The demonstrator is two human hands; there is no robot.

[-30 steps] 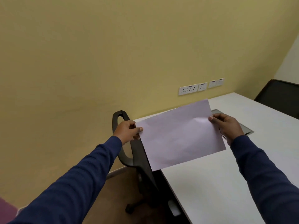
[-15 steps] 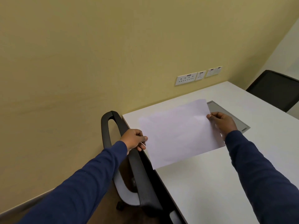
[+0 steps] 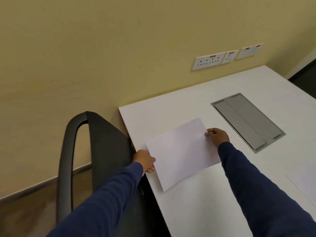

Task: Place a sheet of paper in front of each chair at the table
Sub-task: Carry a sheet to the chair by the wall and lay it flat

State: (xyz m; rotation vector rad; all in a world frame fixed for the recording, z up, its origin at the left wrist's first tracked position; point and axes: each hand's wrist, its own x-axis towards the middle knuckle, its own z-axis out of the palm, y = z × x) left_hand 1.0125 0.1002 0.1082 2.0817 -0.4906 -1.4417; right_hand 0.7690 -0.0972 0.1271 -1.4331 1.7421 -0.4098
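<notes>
A white sheet of paper [image 3: 183, 153] lies low over the white table [image 3: 201, 202], close to its left edge and in front of a black office chair [image 3: 106, 151]. My left hand [image 3: 145, 160] pinches the sheet's near left edge at the table's rim. My right hand [image 3: 218, 136] pinches its far right edge. I cannot tell whether the sheet rests flat on the tabletop. A second sheet [image 3: 306, 183] lies flat at the right edge of the view.
A grey cable hatch [image 3: 248, 120] is set into the tabletop right of the sheet. Wall sockets [image 3: 210, 60] sit on the yellow wall behind. Part of another dark chair [image 3: 306, 81] shows at the far right. Brown floor lies left of the chair.
Both hands have brought the sheet down from in the air toward the tabletop in front of the black chair. The view has tilted downward and nearer.
</notes>
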